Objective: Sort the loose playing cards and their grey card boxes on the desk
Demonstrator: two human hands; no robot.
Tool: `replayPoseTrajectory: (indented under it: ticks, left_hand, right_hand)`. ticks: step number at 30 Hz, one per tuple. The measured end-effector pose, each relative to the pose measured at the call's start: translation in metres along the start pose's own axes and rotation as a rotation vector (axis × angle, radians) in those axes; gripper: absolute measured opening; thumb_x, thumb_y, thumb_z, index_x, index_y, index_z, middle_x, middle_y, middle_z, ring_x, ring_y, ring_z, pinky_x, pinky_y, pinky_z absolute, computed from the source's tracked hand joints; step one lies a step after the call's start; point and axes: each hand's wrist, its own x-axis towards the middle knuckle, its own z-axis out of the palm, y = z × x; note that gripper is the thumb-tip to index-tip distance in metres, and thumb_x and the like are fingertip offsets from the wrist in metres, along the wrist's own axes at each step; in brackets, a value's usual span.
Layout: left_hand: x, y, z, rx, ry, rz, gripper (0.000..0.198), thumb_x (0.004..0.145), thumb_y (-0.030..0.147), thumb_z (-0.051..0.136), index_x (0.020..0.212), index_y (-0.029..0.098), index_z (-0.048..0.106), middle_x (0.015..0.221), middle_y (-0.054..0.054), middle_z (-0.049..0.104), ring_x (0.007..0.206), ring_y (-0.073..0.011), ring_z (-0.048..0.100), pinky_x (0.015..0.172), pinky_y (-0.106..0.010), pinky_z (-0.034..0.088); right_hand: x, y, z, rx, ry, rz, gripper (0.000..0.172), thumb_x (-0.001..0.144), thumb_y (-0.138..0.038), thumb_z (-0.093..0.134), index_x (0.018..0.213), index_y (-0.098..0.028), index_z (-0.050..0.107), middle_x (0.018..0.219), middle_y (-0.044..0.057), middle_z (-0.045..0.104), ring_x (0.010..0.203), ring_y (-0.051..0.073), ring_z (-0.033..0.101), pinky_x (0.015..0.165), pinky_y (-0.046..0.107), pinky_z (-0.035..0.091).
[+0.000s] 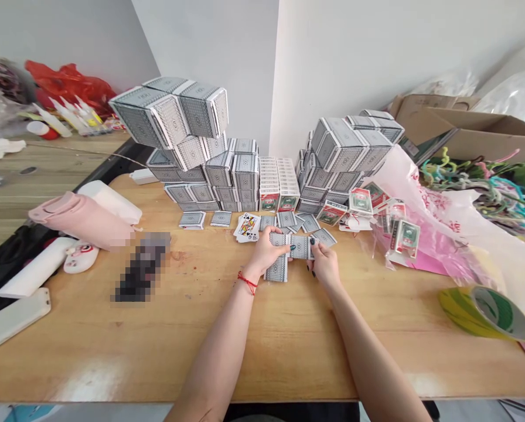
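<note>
Low over the middle of the table, both hands hold playing cards (300,248) with grey patterned backs. My left hand (266,251), with a red string bracelet at the wrist, pinches their left side between thumb and fingers. The right end is gripped by my right hand (326,264), thumb on top. Below the left fingers shows another playing card (276,269), its back up; whether it is held or lies on the table I cannot tell. Just beyond are a fanned face-up card pile (247,227) and several small face-down card piles (286,219).
Stacked blocks of cards (192,111) rise at the back left, more card blocks (350,146) at the back right. Card boxes (269,199) stand between them. A pink bottle (80,220) lies left; a tape roll (486,313) and plastic bags (447,217) are right.
</note>
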Motion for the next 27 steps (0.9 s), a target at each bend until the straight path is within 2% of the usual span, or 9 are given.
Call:
replayPoseTrajectory:
  ticks: [6,12,18,21,25,27]
  left_hand:
    - [0.0,-0.001,-0.001,-0.004,-0.032,0.01,0.052,0.055,0.025,0.077,0.095,0.021,0.044,0.083,0.0,0.05,0.069,-0.0138,0.057,0.056,-0.037,0.057]
    - [-0.001,0.001,0.001,0.0,-0.029,-0.008,0.054,0.054,0.028,0.078,0.096,0.022,0.044,0.089,-0.002,0.052,0.071,-0.0152,0.059,0.058,-0.04,0.056]
    - [0.0,-0.001,0.001,0.007,-0.028,-0.002,0.055,0.054,0.028,0.077,0.096,0.023,0.044,0.086,-0.001,0.053,0.068,-0.0154,0.058,0.058,-0.04,0.055]
    - [0.003,-0.004,-0.001,0.028,-0.028,0.014,0.054,0.056,0.029,0.076,0.1,0.023,0.045,0.089,-0.002,0.055,0.071,-0.0155,0.058,0.065,-0.04,0.054]
    - [0.006,-0.006,-0.003,0.056,0.013,0.124,0.053,0.06,0.028,0.074,0.105,0.023,0.049,0.096,-0.003,0.057,0.085,-0.017,0.057,0.082,-0.036,0.049]
    - [0.008,-0.006,-0.003,0.015,-0.001,0.157,0.055,0.062,0.028,0.072,0.111,0.023,0.047,0.098,-0.003,0.058,0.089,-0.017,0.057,0.084,-0.034,0.047]
  right_hand:
    - [0.002,0.002,-0.002,0.068,-0.078,0.033,0.041,0.079,-0.058,0.042,0.058,-0.022,0.042,0.031,-0.004,0.042,0.025,0.01,0.032,0.028,0.022,0.024]
    - [-0.001,-0.003,0.001,0.064,-0.085,0.027,0.045,0.079,-0.064,0.037,0.061,-0.023,0.037,0.029,-0.006,0.038,0.024,0.008,0.03,0.026,0.019,0.021]
    - [-0.003,-0.009,0.002,0.043,-0.115,0.033,0.047,0.078,-0.067,0.036,0.064,-0.022,0.037,0.031,-0.008,0.038,0.025,0.007,0.029,0.027,0.018,0.02]
    - [-0.002,-0.008,0.002,0.066,-0.113,0.018,0.046,0.077,-0.066,0.039,0.065,-0.022,0.038,0.032,-0.008,0.038,0.025,0.006,0.029,0.027,0.018,0.021]
    - [0.004,-0.005,-0.002,0.149,-0.147,-0.012,0.043,0.078,-0.063,0.042,0.067,-0.021,0.041,0.034,-0.007,0.043,0.026,0.006,0.031,0.028,0.017,0.022]
    - [0.006,-0.005,-0.006,0.205,-0.175,-0.022,0.041,0.078,-0.06,0.045,0.068,-0.021,0.042,0.037,-0.007,0.046,0.026,0.006,0.033,0.028,0.017,0.022]
